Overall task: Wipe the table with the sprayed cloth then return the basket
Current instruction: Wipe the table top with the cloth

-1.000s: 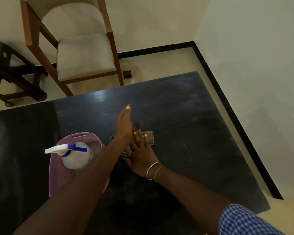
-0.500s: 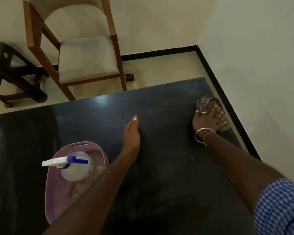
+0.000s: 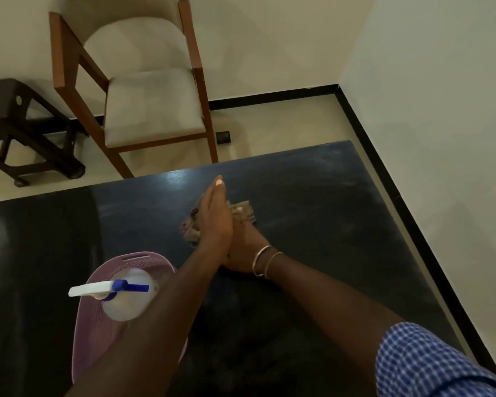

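A dark table fills the lower view. My right hand, with two bangles at the wrist, presses a checked brown cloth flat on the table's middle. My left hand rests edge-down on the table with fingers straight and together, right against the right hand and partly hiding the cloth. It holds nothing. A pink plastic basket stands at the near left under my left forearm, with a white spray bottle with a blue nozzle inside it.
A wooden chair with a cream seat stands beyond the table's far edge. A dark stool is at the far left. A wall runs close along the table's right side.
My right hand has swept the cloth from the far right edge back to the middle, beside my left hand. The left hand and the basket have stayed in place.
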